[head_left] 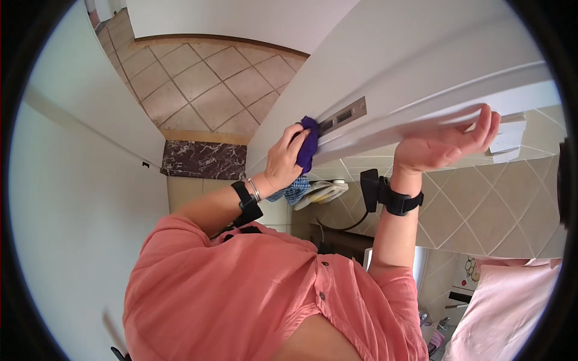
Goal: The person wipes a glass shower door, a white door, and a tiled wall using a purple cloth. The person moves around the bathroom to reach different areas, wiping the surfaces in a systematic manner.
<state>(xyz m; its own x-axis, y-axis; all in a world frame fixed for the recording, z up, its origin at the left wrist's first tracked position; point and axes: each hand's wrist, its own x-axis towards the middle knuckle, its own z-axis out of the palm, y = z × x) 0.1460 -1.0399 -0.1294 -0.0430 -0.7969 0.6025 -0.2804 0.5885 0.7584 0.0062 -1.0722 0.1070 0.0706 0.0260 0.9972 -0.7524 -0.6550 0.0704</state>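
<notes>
My left hand is closed on a bunched purple cloth. The cloth presses against the narrow edge of a white door, right beside the near end of a metal lock plate set into it. My right hand is farther along the same door, holding nothing. Its fingers are stretched out and loosely bent, close to the door's surface; whether they touch it I cannot tell.
A dark marbled threshold crosses the doorway, with tiled floor beyond. White wall or door panel rises on the left. Below the door are a blue checked cloth and a pale cloth. Pink fabric hangs at lower right.
</notes>
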